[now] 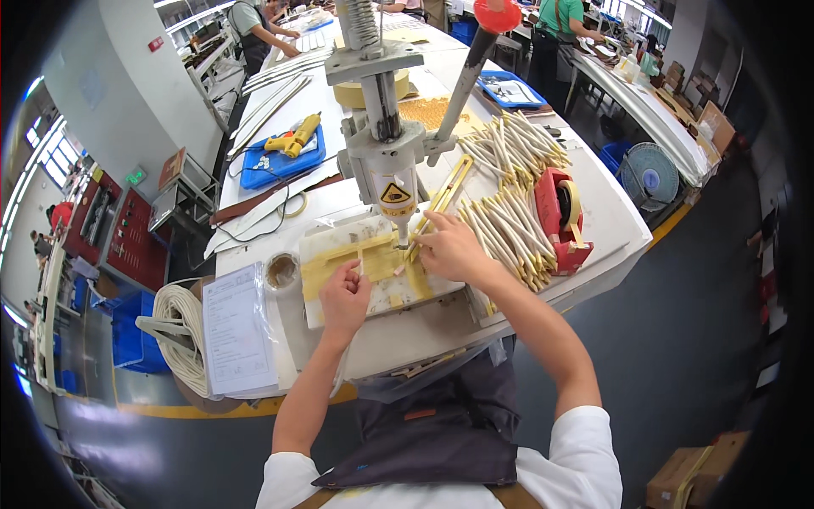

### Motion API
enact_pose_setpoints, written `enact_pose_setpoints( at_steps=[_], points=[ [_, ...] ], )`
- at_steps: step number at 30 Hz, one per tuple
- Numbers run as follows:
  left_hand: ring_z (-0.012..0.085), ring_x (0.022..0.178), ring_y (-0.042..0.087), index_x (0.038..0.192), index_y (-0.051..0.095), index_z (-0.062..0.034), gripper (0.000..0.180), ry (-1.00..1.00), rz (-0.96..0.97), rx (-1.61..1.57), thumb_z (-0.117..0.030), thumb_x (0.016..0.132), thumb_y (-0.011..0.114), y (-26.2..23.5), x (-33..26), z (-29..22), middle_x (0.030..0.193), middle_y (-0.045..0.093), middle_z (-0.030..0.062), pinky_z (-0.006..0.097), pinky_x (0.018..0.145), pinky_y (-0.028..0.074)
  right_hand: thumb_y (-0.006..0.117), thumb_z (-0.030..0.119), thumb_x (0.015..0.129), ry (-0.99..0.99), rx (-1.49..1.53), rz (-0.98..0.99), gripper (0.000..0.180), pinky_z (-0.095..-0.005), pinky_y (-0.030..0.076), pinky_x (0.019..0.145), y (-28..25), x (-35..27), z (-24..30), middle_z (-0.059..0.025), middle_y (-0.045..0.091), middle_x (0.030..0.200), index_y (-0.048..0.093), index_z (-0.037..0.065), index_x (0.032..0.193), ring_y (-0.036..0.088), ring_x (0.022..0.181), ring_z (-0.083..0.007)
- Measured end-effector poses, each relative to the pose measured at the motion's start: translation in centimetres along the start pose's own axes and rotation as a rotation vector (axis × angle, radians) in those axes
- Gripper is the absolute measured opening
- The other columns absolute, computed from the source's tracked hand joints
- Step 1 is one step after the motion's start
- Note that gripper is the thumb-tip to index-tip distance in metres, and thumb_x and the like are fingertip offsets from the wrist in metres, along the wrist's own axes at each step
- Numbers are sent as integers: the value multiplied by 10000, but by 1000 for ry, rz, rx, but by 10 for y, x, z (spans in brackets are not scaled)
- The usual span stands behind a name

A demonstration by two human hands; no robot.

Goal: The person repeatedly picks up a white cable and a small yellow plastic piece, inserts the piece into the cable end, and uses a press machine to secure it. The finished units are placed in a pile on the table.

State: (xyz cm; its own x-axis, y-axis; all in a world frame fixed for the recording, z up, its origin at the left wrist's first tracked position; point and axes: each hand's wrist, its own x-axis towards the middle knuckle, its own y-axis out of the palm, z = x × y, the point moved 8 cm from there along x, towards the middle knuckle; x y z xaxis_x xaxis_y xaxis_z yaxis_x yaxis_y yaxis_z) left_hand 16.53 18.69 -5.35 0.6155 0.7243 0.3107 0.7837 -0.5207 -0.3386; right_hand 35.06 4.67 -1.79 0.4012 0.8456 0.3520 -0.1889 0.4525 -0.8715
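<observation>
Near the middle of the frame the person's right hand [448, 246] rests on the white base plate [339, 293] of a hand press [386, 161], its fingers pinched together on a thin pale-yellow strip [417, 246] that lies directly under the press tip. The left hand [343, 297] sits just below and to the left – its fingers curled and closed on a small upright piece [359, 261] of the same yellowish material, which stands on the plate. Patches of yellow tape [373, 263] cover the plate around both hands.

The press stands on a white surface [610, 229] that runs toward the top of the frame. Its lever, tipped with a red knob [497, 14], slants up to the upper middle. Right of the press lies a large heap of pale sticks [509, 195], and just beside them a red tape dispenser [561, 216]. In the upper left part of the surface a yellow glue gun [294, 137] lies in a blue tray [275, 165]. At the lower left a clear sleeve holding a paper sheet [233, 327] hangs at the edge, next to a coil of white cord [182, 335]. Other people work at surfaces along the top of the frame.
</observation>
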Motion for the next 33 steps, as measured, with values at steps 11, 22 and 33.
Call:
enact_pose_setpoints(
  at_steps=[11, 22, 33],
  points=[
    [25, 535, 473, 1307, 571, 39, 374, -310, 38, -611, -81, 965, 666, -4, -17, -11, 807, 557, -20, 194, 438, 358, 676, 161, 785, -37, 87, 66, 172, -480, 357, 1123, 12, 12, -6, -72, 618, 1362, 780, 159, 921, 486, 1354, -312],
    [35, 695, 455, 1245, 691, 8, 393, -209, 221, -679, -102, 883, 799, -33, -90, -108, 858, 536, -49, 208, 601, 374, 827, 37, 776, -193, 632, -69, 210, -332, 563, 839, -118, -45, 134, -54, 741, 904, 696, 54, 939, 721, 838, -146],
    [8, 458, 321, 931, 695, 53, 233, -612, 193, -654, -177, 959, 706, -42, -69, -55, 619, 467, -46, 201, 394, 212, 608, 196, 1027, 606, 1670, 749, 472, -304, 583, 846, 14, -155, 135, -185, 714, 1160, 488, -3, 1438, 717, 956, -183]
  ],
)
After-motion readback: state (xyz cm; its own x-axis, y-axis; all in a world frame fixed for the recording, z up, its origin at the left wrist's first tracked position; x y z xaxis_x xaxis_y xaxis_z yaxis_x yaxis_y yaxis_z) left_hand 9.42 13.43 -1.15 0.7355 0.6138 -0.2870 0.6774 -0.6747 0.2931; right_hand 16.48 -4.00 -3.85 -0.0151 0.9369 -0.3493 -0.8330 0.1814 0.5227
